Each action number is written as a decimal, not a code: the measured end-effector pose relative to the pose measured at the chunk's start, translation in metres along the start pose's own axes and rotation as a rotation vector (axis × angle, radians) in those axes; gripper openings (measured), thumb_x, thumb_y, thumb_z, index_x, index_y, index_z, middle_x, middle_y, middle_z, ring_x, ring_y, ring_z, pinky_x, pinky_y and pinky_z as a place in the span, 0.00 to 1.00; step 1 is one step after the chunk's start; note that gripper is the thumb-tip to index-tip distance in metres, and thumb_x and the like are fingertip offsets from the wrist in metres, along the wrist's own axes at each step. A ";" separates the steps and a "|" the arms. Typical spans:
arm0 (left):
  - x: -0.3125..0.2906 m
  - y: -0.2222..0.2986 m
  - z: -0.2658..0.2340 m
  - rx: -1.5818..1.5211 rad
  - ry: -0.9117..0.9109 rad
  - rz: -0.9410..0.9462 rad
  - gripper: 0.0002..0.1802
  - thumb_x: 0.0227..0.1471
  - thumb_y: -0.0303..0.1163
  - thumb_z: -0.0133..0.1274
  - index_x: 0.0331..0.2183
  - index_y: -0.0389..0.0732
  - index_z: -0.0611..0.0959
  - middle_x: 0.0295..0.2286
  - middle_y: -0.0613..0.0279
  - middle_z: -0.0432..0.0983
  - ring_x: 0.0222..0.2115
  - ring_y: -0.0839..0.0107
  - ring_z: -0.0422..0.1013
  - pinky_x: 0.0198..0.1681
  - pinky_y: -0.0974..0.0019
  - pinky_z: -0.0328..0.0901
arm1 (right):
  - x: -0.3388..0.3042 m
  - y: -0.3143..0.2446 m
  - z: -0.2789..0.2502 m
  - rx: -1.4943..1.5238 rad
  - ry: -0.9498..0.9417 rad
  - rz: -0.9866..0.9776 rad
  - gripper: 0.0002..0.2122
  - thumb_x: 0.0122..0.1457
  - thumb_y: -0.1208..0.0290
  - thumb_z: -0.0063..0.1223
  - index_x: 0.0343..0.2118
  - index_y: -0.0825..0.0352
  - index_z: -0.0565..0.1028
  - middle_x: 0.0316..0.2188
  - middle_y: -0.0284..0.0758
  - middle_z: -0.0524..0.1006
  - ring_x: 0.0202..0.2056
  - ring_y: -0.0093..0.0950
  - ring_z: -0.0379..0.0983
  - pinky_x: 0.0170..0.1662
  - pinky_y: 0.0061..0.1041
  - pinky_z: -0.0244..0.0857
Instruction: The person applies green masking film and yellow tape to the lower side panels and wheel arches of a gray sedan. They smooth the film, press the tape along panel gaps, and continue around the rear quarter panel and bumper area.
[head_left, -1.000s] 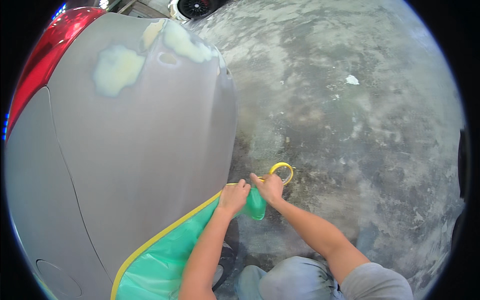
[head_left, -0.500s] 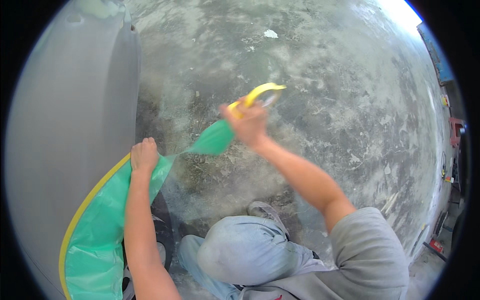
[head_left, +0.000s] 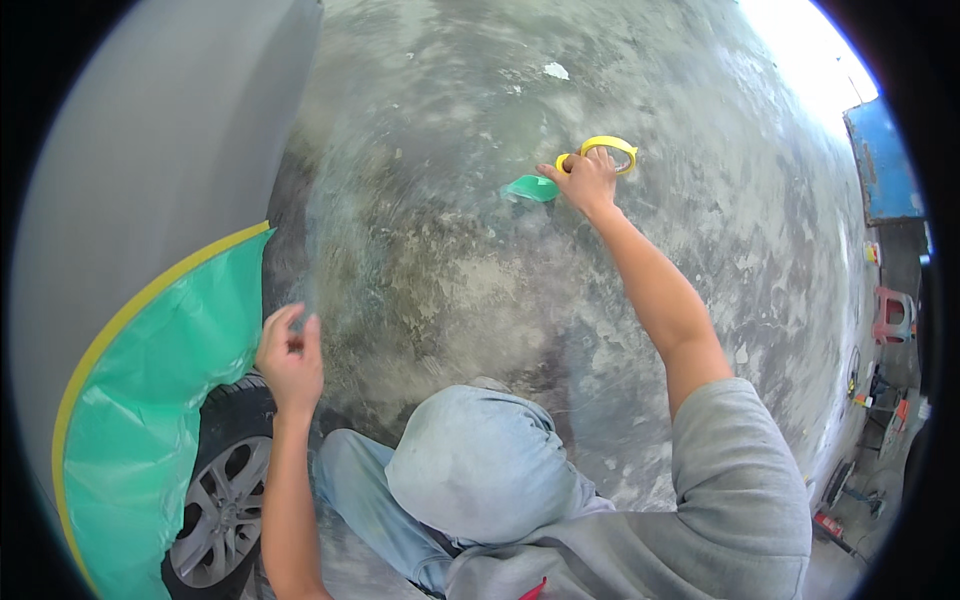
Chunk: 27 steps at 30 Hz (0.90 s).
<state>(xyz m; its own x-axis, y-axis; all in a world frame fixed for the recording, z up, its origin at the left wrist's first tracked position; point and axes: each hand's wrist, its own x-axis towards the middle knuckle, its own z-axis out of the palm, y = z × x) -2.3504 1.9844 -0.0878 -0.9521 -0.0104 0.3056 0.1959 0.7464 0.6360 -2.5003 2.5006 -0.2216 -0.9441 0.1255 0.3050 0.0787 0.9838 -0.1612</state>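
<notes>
My right hand (head_left: 590, 182) is stretched out over the floor, closed on a roll of yellow masking tape (head_left: 609, 141). A short end of green masking film (head_left: 530, 188) trails from that hand. Beside the car, my left hand (head_left: 290, 368) holds nothing, its fingers bent and apart. Just left of it, a wide sheet of green masking film (head_left: 165, 380) hangs around the wheel arch. Along its outer curve, a strip of yellow tape (head_left: 130, 308) joins it to the grey body panel (head_left: 180, 140). The film partly covers the tire (head_left: 232, 412).
A spoked wheel rim (head_left: 225, 515) shows below the film. My bent knee (head_left: 480, 460) is between my arms. On the stained concrete floor (head_left: 440, 260), a blue metal object (head_left: 885, 160), a red stool (head_left: 893, 315) and several tools stand along the far right.
The film has parted: one end stays on the car, the other went with my right hand, away to the right. My left hand has let go of the film and opened.
</notes>
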 end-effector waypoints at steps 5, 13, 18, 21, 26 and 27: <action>-0.063 -0.003 -0.048 -0.431 0.377 -0.250 0.14 0.62 0.26 0.65 0.35 0.39 0.72 0.31 0.68 0.71 0.26 0.84 0.64 0.29 0.75 0.63 | 0.007 -0.006 -0.024 0.011 -0.158 0.024 0.31 0.59 0.35 0.57 0.35 0.66 0.89 0.36 0.48 0.83 0.47 0.46 0.76 0.52 0.47 0.67; -0.083 0.036 -0.132 -0.674 0.726 -0.174 0.29 0.57 0.23 0.67 0.54 0.35 0.69 0.45 0.56 0.76 0.31 0.75 0.74 0.35 0.67 0.73 | 0.008 -0.055 -0.062 0.024 -0.016 -0.089 0.27 0.61 0.41 0.59 0.33 0.66 0.87 0.42 0.50 0.81 0.50 0.48 0.74 0.55 0.47 0.66; -0.073 0.070 -0.149 -0.820 0.779 -0.114 0.16 0.56 0.24 0.68 0.43 0.35 0.77 0.35 0.60 0.79 0.30 0.72 0.76 0.33 0.65 0.75 | 0.001 -0.218 -0.122 0.571 0.121 -0.324 0.15 0.60 0.56 0.66 0.35 0.65 0.86 0.40 0.45 0.82 0.45 0.46 0.74 0.52 0.43 0.67; -0.072 0.091 -0.152 -0.756 0.648 -0.006 0.14 0.57 0.25 0.68 0.40 0.34 0.78 0.33 0.61 0.79 0.29 0.73 0.75 0.33 0.67 0.74 | -0.032 -0.342 -0.187 0.992 0.176 -0.682 0.07 0.59 0.67 0.68 0.33 0.65 0.86 0.35 0.42 0.83 0.39 0.41 0.75 0.46 0.39 0.70; -0.072 0.117 -0.157 -0.751 0.611 -0.043 0.11 0.63 0.28 0.61 0.44 0.33 0.80 0.27 0.66 0.75 0.25 0.74 0.71 0.34 0.62 0.76 | -0.060 -0.472 -0.265 1.171 0.243 -0.744 0.09 0.56 0.72 0.67 0.39 0.68 0.84 0.37 0.41 0.82 0.41 0.40 0.77 0.44 0.38 0.70; -0.071 0.117 -0.160 -0.796 0.685 -0.101 0.10 0.64 0.29 0.61 0.42 0.33 0.81 0.26 0.67 0.74 0.24 0.75 0.70 0.33 0.63 0.76 | -0.060 -0.481 -0.272 1.142 0.197 -0.694 0.10 0.56 0.71 0.67 0.39 0.68 0.84 0.38 0.42 0.82 0.41 0.40 0.77 0.44 0.38 0.70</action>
<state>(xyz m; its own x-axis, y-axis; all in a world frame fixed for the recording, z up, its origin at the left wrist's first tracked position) -2.2224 1.9661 0.0788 -0.6853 -0.6070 0.4025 0.4572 0.0716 0.8865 -2.3948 2.0546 0.0927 -0.6114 -0.2388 0.7545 -0.7911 0.2078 -0.5753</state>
